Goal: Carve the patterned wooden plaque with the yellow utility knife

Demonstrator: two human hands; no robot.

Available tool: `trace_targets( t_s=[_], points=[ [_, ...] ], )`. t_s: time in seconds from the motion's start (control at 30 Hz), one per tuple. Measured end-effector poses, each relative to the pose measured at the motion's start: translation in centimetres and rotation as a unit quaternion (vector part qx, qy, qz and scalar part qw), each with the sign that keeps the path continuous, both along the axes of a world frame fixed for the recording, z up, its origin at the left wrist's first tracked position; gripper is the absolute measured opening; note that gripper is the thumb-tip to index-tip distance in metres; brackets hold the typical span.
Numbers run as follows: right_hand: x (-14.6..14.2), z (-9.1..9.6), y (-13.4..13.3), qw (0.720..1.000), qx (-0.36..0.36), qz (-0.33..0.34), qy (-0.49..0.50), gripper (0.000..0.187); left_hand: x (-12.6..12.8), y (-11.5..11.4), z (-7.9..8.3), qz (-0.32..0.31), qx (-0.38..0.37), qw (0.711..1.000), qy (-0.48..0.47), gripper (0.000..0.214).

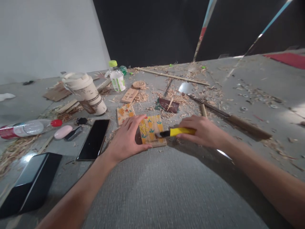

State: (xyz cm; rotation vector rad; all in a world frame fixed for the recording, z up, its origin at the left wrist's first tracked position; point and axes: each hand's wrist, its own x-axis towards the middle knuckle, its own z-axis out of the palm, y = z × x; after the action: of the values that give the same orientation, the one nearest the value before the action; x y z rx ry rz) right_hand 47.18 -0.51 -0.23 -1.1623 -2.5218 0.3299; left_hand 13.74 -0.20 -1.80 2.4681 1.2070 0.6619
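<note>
Nearest the camera, two forearms (81, 190) extend from the lower corners over a gray surface (147, 190). The block (152, 127), patterned with pineapples, lies flat between the hands. Left hand (127, 136): thumb and fingers spread around the block's left side, bracing its near and far edges. Right hand (202, 130): fingers curled about the yellow handle of a knife (182, 131), its dark tip at the block's face; contact is too blurred to confirm. Apparently thin wood, the block should prove light and stiff, its painted face perhaps slick; hold it by the edges, clear of the tip. Shavings (142, 96) litter the surface, with a phone (93, 140) and cup (87, 93) at left. Behind rises a dark wall (152, 31), beside a pale panel (47, 35).
</note>
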Motion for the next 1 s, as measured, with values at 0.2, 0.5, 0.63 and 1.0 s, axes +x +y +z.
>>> trace_targets(
  t_s=[0.2,0.5,0.63,1.0],
  points=[
    [0.6,-0.7,0.4,0.996,0.033,-0.081,-0.002,0.041,-0.2,0.0,-0.2,0.002,-0.01,1.0,0.004,0.107],
    [-0.4,-0.1,-0.2,1.0,0.013,-0.018,-0.002,0.043,0.0,-0.2,-0.1,0.002,-0.006,1.0,0.003,0.105],
    [-0.8,0.1,-0.7,1.0,-0.003,0.027,-0.006,0.046,0.1,-0.3,0.0,0.007,-0.015,1.0,0.002,0.104],
    [-0.7,-0.2,-0.5,1.0,0.004,-0.001,-0.01,0.042,0.0,-0.1,-0.1,0.003,-0.01,1.0,0.002,0.105]
  ],
)
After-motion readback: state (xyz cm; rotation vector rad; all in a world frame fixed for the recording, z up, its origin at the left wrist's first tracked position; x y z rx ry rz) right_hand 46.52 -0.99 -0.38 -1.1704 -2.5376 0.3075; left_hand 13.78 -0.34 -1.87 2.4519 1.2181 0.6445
